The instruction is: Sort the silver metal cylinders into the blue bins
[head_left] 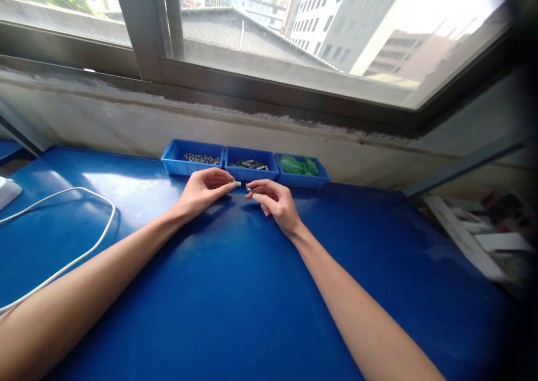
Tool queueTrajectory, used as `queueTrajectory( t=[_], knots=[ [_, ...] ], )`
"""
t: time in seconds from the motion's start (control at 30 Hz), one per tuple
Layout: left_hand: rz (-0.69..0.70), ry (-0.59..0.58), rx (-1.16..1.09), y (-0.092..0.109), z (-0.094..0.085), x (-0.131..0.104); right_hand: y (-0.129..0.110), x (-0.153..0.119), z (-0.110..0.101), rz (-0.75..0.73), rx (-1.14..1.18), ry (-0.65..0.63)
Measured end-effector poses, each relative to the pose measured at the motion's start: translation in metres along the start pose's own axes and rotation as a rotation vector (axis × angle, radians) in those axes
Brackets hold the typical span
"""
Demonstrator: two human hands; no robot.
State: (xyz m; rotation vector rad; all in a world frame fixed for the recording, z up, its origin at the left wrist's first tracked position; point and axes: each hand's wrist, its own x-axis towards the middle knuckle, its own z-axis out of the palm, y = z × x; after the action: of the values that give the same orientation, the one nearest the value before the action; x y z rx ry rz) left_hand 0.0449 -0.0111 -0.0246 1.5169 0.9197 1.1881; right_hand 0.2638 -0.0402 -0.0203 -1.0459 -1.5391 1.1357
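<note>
My left hand [207, 189] pinches a small pale metal cylinder [237, 184] between thumb and fingertips, its free end pointing right. Just across a narrow gap, my right hand [275, 201] is closed at the fingertips around a tiny metallic piece [247, 189], too small to name. Both hands are held over the blue table [235, 291], in front of three blue bins. Small grey metal parts [202, 158] fill part of the left bin [176, 165]. Longer metal cylinders [252, 164] lie in the middle bin [239, 173]. Green plastic [298, 165] sits in the right bin [302, 180].
A white cable [110, 218] loops over the table at left, beside a white object [8, 191] at the edge. Behind the bins rise a wall [126, 120] and a framed window [269, 84]. Blurred items [491, 230] stand past the table's right edge.
</note>
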Motion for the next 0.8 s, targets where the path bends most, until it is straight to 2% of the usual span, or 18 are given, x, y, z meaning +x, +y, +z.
queueTrajectory(
  t=[0.27,0.43,0.8],
  knots=[
    [0.022,-0.092,-0.112,-0.0023,-0.0007,-0.0005,-0.0038,-0.0002,0.0004,-0.019,0.025,-0.146],
    [0.025,-0.098,-0.107,0.0005,-0.0007,-0.0010,-0.0071,-0.0004,-0.0001,0.000,0.044,-0.203],
    [0.034,-0.103,-0.080,0.0022,0.0015,-0.0027,-0.0075,0.0028,-0.0016,-0.010,0.032,-0.193]
  ],
)
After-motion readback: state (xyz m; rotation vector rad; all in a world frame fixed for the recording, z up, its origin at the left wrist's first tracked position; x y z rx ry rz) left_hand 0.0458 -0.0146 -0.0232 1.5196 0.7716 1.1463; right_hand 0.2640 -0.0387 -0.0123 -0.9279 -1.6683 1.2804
